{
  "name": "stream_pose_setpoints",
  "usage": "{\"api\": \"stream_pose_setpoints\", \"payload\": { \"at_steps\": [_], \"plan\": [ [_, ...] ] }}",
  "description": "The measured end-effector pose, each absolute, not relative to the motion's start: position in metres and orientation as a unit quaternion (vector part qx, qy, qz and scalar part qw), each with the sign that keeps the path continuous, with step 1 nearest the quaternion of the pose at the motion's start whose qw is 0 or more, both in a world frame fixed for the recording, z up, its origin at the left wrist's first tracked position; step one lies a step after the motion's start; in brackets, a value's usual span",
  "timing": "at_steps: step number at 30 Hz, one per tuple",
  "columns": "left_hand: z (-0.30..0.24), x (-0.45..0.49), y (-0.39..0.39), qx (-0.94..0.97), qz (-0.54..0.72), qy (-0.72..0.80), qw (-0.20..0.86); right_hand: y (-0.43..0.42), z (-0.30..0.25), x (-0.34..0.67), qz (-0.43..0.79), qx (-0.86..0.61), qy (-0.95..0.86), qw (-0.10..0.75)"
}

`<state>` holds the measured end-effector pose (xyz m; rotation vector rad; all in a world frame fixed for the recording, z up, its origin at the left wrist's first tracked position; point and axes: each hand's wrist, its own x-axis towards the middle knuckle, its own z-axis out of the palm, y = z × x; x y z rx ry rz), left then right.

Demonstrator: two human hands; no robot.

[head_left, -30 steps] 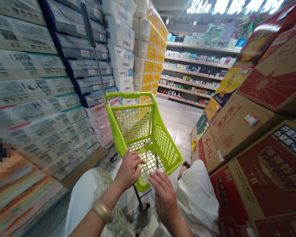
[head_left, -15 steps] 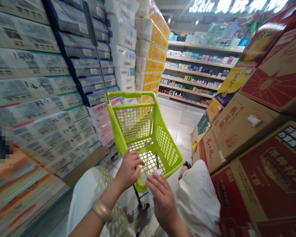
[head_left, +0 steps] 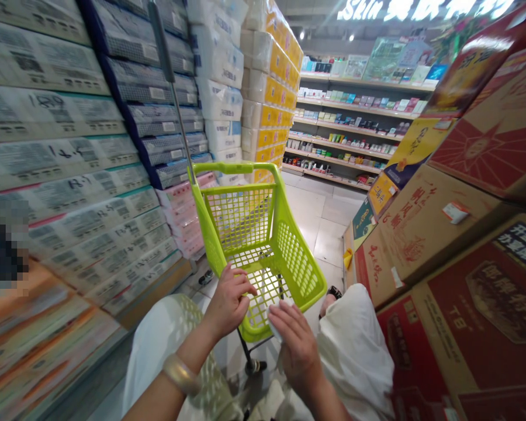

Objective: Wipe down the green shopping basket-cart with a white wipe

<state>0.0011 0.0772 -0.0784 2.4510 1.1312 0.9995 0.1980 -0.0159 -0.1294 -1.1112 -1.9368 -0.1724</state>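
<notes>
A lime-green plastic shopping cart [head_left: 296, 257] stands in front of me, its grid basket bare inside. My left hand [head_left: 228, 299] is curled over the basket's near left rim, fingers pointing inward, and a gold-coloured bangle [head_left: 182, 374] circles that wrist. Close beside it, my right hand [head_left: 293, 334] lies over the near rim with its fingers together. Under those fingers shows a bit of white wipe [head_left: 275, 332], mostly hidden by the hand; whether it is tissue or cloth I cannot tell. A grey-gripped metal pole [head_left: 162, 47] rises from the cart's far left corner.
Stacked packs [head_left: 65, 158] line the left side, with wrapped tissue bundles [head_left: 267, 88] beyond. Cardboard cartons [head_left: 421, 216] are piled on the right. Past the tiled aisle [head_left: 309, 204] stand shelves of small boxes and bottles [head_left: 355, 108]. My knees flank the cart.
My right hand has slid slightly to the right along the near rim with the white wipe. My left hand has stayed in place on the cart.
</notes>
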Motion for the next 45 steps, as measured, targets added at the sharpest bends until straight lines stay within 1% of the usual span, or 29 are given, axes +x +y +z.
{"api": "stream_pose_setpoints", "payload": {
  "at_steps": [4,6,9,11,13,16,18,20,22,25,27,29,32,34,36,41,43,45],
  "plan": [
    [-0.079,0.001,0.077,0.843,0.349,0.388,0.129,-0.003,-0.134,0.235,-0.111,-0.523,-0.691,0.487],
    [-0.08,0.002,0.077,0.841,0.354,0.389,0.128,-0.001,-0.134,0.239,-0.123,-0.535,-0.673,0.495],
    [-0.081,0.003,0.077,0.839,0.359,0.389,0.13,-0.009,-0.132,0.214,-0.095,-0.501,-0.725,0.463],
    [-0.081,0.002,0.077,0.839,0.359,0.387,0.133,-0.016,-0.129,0.196,-0.067,-0.451,-0.775,0.437],
    [-0.081,0.001,0.078,0.84,0.357,0.386,0.134,-0.017,-0.129,0.194,-0.059,-0.43,-0.793,0.427],
    [-0.081,0.0,0.078,0.841,0.356,0.386,0.13,-0.008,-0.133,0.221,-0.092,-0.467,-0.755,0.451],
    [-0.081,0.0,0.077,0.84,0.36,0.385,0.127,-0.003,-0.135,0.239,-0.121,-0.503,-0.706,0.484],
    [-0.081,0.001,0.077,0.839,0.363,0.386,0.125,-0.003,-0.135,0.239,-0.124,-0.52,-0.684,0.497],
    [-0.081,0.002,0.076,0.837,0.365,0.388,0.127,-0.01,-0.133,0.221,-0.103,-0.509,-0.704,0.485],
    [-0.081,0.001,0.076,0.837,0.364,0.388,0.127,-0.022,-0.129,0.187,-0.063,-0.434,-0.785,0.439],
    [-0.081,0.0,0.076,0.839,0.361,0.388,0.126,-0.023,-0.129,0.184,-0.055,-0.411,-0.807,0.422],
    [-0.08,-0.001,0.076,0.84,0.359,0.388,0.124,-0.018,-0.132,0.2,-0.072,-0.433,-0.787,0.434],
    [-0.081,-0.001,0.076,0.84,0.359,0.388,0.119,-0.007,-0.137,0.234,-0.118,-0.501,-0.71,0.48],
    [-0.081,0.0,0.076,0.839,0.361,0.389,0.12,-0.005,-0.138,0.24,-0.128,-0.526,-0.68,0.494],
    [-0.081,0.002,0.076,0.838,0.363,0.389,0.121,-0.009,-0.136,0.226,-0.116,-0.517,-0.697,0.484],
    [-0.08,0.001,0.077,0.839,0.362,0.387,0.123,-0.024,-0.127,0.176,-0.071,-0.406,-0.803,0.431],
    [-0.079,0.0,0.077,0.84,0.357,0.389,0.125,-0.021,-0.128,0.185,-0.068,-0.42,-0.792,0.438],
    [-0.079,0.0,0.076,0.841,0.354,0.39,0.124,-0.014,-0.13,0.206,-0.085,-0.465,-0.746,0.469]
  ]
}}
